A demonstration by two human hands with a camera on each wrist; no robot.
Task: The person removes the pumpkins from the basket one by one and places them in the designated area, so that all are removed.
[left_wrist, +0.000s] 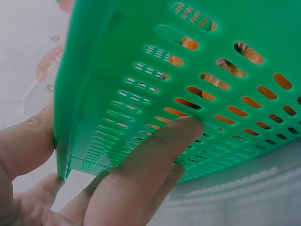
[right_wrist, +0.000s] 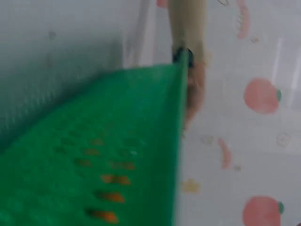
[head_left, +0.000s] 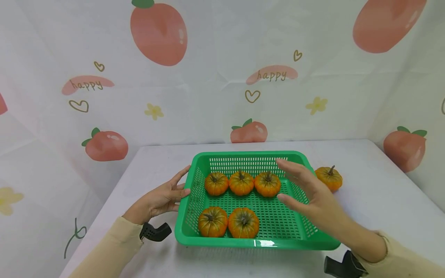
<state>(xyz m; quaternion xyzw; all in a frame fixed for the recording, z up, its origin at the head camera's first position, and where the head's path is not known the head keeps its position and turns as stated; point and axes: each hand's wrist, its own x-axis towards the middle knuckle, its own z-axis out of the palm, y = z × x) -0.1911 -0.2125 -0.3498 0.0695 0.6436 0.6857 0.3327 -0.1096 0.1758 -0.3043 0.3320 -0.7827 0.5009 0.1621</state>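
Note:
A green plastic basket [head_left: 278, 244] with slotted walls sits on the table in the head view. Inside, three small orange pumpkins [head_left: 241, 183] form the back row, and two more pumpkins [head_left: 243, 222] lie at the front left. My left hand [head_left: 163, 199] grips the basket's left rim, thumb at the edge; in the left wrist view its fingers [left_wrist: 146, 162] press against the slotted outer wall. Over the basket's right side hovers my right hand [head_left: 314, 195], thumb and fingers spread apart, holding nothing. Another pumpkin [head_left: 328, 178] rests outside the basket, beyond the right hand.
A white cloth covers the table [head_left: 375, 185]. Behind it hangs a white backdrop [head_left: 208, 100] printed with peaches, hearts and "happy". Each wrist wears a black camera mount, such as the left mount [head_left: 155, 232].

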